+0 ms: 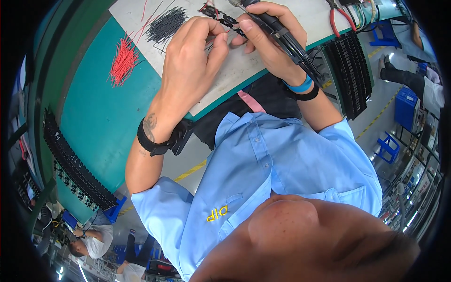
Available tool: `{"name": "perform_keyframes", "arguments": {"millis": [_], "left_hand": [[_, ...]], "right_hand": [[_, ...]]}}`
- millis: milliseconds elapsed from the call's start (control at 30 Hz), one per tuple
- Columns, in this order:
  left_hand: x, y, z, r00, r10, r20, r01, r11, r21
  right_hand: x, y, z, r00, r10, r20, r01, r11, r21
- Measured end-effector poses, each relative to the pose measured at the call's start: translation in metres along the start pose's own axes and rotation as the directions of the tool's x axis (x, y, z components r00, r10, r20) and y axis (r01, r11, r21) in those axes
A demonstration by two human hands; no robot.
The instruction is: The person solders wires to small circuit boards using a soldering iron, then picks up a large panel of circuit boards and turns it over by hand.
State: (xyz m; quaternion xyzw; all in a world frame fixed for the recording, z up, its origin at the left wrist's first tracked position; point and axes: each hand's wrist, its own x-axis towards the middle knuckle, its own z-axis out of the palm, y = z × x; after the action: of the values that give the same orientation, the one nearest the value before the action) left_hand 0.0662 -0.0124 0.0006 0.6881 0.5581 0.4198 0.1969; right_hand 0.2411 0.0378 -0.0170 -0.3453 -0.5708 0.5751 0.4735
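Note:
My right hand [272,35] is closed round a black soldering iron [286,40], its metal end pointing toward the top edge. Thumb and forefinger of my left hand [192,51] are pinched together on a thin red wire [229,31], mostly hidden by the fingertips. Between both hands, small black parts in a row [221,17] lie on the white board [209,96], and my right fingertips are close to them. A heap of short black wires [167,24] sits just beyond my left hand. Farther left is a bundle of red wires [123,61].
Red-handled pliers [334,21] lie at the right by several cables. Black slotted strips [350,73] stand beside the bench on the right, more black strips [77,162] on the left of the green mat [98,113]. Other people, blue stools [388,147] and shelves are farther off.

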Motion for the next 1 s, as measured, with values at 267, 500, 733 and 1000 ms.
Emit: {"name": "perform_keyframes", "arguments": {"millis": [267,500,733,1000], "left_hand": [[-0.001,-0.003,0.0,1.0,0.003,0.004,-0.003,1.0,0.009],[0.0,-0.002,0.0,1.0,0.016,0.004,-0.017,1.0,0.017],[0.0,-0.001,-0.001,1.0,0.002,0.003,-0.002,1.0,0.018],[-0.002,-0.002,0.001,1.0,-0.02,-0.006,0.02,1.0,0.016]], "right_hand": [[0.0,0.002,0.0,1.0,-0.017,0.018,0.015,0.995,0.1],[0.029,0.046,-0.01,0.731,-0.653,0.2,0.613,0.756,0.227],[0.03,0.049,-0.01,0.724,-0.657,0.211,0.617,0.753,0.229],[-0.001,0.002,-0.001,0.998,0.016,0.058,-0.021,0.997,0.079]]}}
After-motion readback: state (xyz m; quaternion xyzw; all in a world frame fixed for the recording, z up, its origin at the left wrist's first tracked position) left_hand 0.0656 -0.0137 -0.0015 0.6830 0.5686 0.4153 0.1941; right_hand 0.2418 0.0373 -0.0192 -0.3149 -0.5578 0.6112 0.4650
